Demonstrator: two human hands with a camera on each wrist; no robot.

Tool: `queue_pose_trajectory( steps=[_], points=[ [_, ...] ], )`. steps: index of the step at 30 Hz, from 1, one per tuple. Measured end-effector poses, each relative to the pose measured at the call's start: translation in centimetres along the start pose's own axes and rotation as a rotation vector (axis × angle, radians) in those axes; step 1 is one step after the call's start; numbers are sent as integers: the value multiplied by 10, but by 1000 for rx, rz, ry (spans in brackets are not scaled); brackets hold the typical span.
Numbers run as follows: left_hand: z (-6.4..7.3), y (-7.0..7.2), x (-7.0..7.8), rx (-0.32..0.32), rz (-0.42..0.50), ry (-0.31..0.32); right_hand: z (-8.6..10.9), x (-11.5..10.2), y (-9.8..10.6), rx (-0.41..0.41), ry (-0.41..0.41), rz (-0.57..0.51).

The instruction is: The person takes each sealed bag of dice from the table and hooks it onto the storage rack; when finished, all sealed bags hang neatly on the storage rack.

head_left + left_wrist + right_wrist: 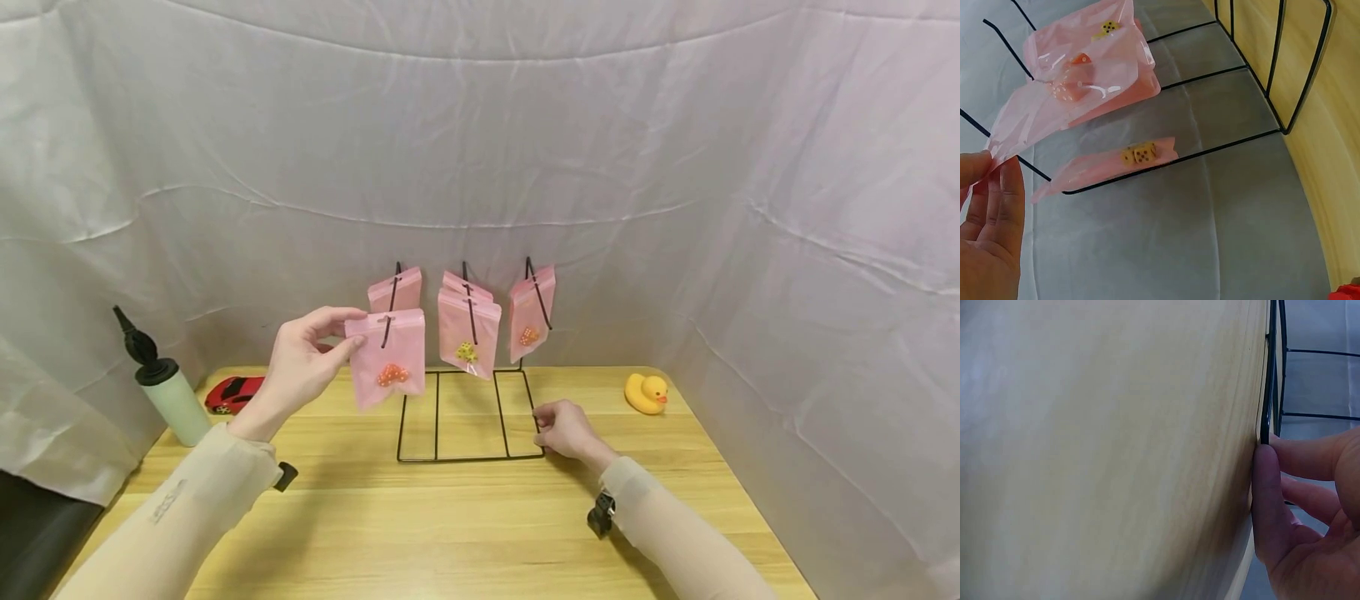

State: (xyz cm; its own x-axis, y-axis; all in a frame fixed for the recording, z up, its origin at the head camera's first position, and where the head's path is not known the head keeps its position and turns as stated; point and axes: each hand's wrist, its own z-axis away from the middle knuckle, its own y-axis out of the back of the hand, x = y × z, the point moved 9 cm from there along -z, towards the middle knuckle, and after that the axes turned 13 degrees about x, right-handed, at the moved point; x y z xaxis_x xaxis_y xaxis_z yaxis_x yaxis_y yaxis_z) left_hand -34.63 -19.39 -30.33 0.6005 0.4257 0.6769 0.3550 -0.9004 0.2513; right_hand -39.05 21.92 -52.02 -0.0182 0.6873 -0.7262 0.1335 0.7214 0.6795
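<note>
My left hand [303, 358] pinches the left upper edge of a pink zip bag [375, 379] with orange dice [392, 374] inside. A black hook prong [1038, 170] passes through the bag's hanging hole. Behind it, another pink bag [405, 292] hangs farther back on the same prong. My right hand [570, 432] grips the right side of the black wire rack's base [472, 459], thumb and finger around the wire [1265, 419] near its front corner. On the middle prong hang pink bags, the front one [457, 329] holding yellow dice [467, 352]. A bag with orange dice [528, 335] hangs at right.
A yellow rubber duck [643, 395] sits at the back right of the wooden table [420, 533]. At the left stand a pale green hand pump [174, 404] with a black nozzle and a red toy car [228, 393]. Grey cloth [480, 150] hangs behind.
</note>
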Motion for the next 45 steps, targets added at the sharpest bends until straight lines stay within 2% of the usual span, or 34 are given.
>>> queue_pose_trajectory(
  steps=[7,15,23,33,40,45],
  points=[
    [-7,-9,-5,13,-1,-3,-1,1,0,2,6,8],
    [-14,-17,-9,26,-28,23,-1,0,0,3,9,20],
    [-21,-16,-14,63,-2,23,0,0,0,8,2,21],
    [-27,-17,-20,65,-53,69,-3,-1,-1,14,25,43],
    [-33,-18,-23,101,-88,51,-3,-1,0,20,38,70],
    [-36,-19,-23,136,-119,16,-4,0,0,21,36,70]
  ],
)
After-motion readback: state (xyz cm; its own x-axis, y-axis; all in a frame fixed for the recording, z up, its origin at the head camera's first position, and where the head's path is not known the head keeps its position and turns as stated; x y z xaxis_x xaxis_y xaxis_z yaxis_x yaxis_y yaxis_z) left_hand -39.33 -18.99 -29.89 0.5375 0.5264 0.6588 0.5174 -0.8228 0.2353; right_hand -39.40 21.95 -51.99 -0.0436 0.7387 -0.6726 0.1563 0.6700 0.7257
